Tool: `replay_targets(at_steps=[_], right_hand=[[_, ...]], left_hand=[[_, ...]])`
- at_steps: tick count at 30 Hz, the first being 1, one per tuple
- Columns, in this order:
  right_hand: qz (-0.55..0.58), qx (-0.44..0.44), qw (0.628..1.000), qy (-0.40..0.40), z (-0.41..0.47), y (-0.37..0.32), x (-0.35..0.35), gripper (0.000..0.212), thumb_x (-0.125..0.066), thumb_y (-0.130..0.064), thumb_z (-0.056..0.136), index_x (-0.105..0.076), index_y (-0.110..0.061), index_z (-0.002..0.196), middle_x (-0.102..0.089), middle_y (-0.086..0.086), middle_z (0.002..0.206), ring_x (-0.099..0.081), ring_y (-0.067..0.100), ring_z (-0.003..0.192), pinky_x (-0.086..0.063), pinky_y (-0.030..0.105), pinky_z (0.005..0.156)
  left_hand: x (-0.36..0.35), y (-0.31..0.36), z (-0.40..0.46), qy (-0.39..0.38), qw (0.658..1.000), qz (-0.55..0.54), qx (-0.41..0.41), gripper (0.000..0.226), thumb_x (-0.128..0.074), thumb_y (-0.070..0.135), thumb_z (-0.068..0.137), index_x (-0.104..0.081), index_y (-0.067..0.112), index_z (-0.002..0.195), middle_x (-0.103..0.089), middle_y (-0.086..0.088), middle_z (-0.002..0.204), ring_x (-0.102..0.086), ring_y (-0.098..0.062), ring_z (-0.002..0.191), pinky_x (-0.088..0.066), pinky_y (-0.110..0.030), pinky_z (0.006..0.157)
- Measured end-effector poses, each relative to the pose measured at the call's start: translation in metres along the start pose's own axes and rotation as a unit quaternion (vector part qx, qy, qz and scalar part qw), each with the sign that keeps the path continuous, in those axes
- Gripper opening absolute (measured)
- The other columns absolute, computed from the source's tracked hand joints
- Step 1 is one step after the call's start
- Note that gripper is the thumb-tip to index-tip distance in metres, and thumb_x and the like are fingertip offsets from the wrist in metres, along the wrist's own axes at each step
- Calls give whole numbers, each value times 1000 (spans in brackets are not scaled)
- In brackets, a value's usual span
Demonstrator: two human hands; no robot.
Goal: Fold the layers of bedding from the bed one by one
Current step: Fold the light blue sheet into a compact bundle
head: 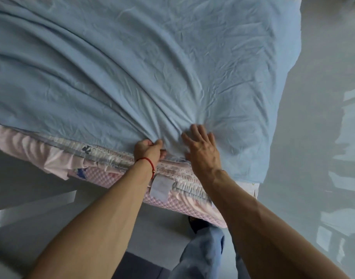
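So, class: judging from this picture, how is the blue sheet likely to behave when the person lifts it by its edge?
The blue sheet probably lifts floppy: it bunches into folds where the left hand grips it. It seems light and thin, creasing finely under the open right hand. It will likely drape and trail, as its corner already hangs off the bed.

A person's left hand (148,150) grips a bunched fold of a pale blue sheet (144,63) at the near edge of a bed, while the right hand (200,149) lies just beside it with fingers spread flat on the cloth. Creases fan out from the gripped spot across the sheet, which covers the bed and hangs over its right side; below the near edge show a pink frilled layer (41,152) and a pink quilted mattress side (120,178) bearing a white tag (160,187). A red string (147,161) circles the left wrist, and a blue-jeaned leg (202,252) stands on the grey floor (305,137).
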State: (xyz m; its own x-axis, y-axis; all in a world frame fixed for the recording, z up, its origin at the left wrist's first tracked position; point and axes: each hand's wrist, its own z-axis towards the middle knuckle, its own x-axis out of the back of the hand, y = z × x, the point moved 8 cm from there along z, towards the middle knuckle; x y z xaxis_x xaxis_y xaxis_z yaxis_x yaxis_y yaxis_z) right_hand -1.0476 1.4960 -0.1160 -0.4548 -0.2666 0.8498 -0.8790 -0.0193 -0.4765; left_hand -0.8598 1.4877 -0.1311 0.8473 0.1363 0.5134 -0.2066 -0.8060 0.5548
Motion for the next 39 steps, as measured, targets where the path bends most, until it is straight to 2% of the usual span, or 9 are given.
replay_targets(at_steps=[6,11,17,22,27,29,33,35,39], right_hand=[[-8,-25,996,-84,13,-4,-9,80,-74,-12,79,-41,-20,151,-18,12,164,-9,34,154,-21,52,120],[-12,-47,995,-91,11,-1,-16,83,-69,-3,81,-37,-19,156,-14,11,168,-1,33,157,-14,54,124],[-32,-103,993,-41,17,-7,-24,68,-75,0,73,-60,-12,138,-39,16,157,-26,39,151,-29,60,117],[-44,-84,995,22,20,-4,-28,43,-71,-6,86,-66,-10,129,-47,18,152,-37,42,144,-34,55,111],[-48,-89,994,48,17,-1,-27,49,-69,-1,86,-66,-12,133,-47,19,154,-39,42,145,-32,59,113],[-48,-79,995,48,15,0,-25,52,-71,-1,85,-66,-15,134,-46,17,155,-38,40,146,-33,58,112],[-37,-85,994,64,14,-1,-27,51,-71,0,86,-66,-16,134,-45,16,156,-36,38,147,-35,56,110],[-27,-72,994,73,12,-3,-26,51,-72,1,85,-66,-16,133,-46,18,154,-37,38,145,-37,56,105],[-27,-85,995,39,11,-5,-17,60,-77,0,77,-66,-17,133,-42,13,157,-33,32,147,-38,50,98]], left_hand=[[-7,6,5,-40,997,-5,60,7,-67,4,94,-63,-1,94,-67,-17,82,-63,-15,49,-47,-18,39],[-14,1,14,-76,993,-6,92,4,-63,-1,94,-62,1,97,-67,-14,90,-66,-22,69,-60,-28,58],[-23,-4,33,-119,988,61,83,12,-61,6,95,-54,9,86,-66,-7,72,-60,-7,40,-52,-25,53],[-24,-14,35,-216,968,7,128,14,-67,11,91,-57,6,100,-70,-10,88,-69,-22,75,-61,-40,78],[-19,-4,29,-306,929,-58,198,33,-64,30,97,-65,5,119,-72,-12,108,-70,-21,88,-56,-29,64],[-9,5,31,-304,924,-93,211,38,-63,38,96,-65,9,120,-70,-12,118,-67,-23,102,-56,-31,70],[22,36,52,-265,929,-160,205,26,-57,38,99,-63,14,109,-67,-8,107,-62,-21,94,-46,-37,79],[36,56,70,-242,937,-176,179,31,-58,40,98,-62,15,116,-67,-5,103,-60,-20,91,-43,-35,77],[58,96,112,-202,945,-215,142,46,-60,45,95,-59,16,132,-66,-12,120,-62,-28,111,-50,-44,98]])
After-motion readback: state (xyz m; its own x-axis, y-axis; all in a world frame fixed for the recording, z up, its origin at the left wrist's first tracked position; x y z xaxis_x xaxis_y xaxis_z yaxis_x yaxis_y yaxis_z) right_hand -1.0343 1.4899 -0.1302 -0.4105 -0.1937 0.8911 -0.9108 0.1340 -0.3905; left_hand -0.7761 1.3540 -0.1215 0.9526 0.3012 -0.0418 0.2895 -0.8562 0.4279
